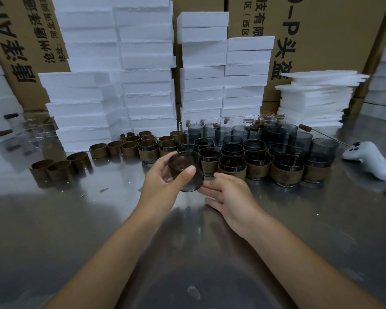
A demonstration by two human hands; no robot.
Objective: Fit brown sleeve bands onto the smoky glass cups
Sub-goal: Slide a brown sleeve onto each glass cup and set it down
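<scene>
My left hand grips a bare smoky glass cup, tilted above the steel table, thumb across its side. My right hand is just right of the cup with relaxed fingers, its fingertips near the cup's base, holding nothing. Loose brown sleeve bands lie at the left, with more brown bands further back. Several cups wearing brown sleeves stand in rows at the right. Behind them stand bare smoky cups.
White foam blocks are stacked behind, in front of cardboard boxes. Thin foam sheets are piled at the right. A white game controller lies at the right edge. Clear glasses stand at the far left.
</scene>
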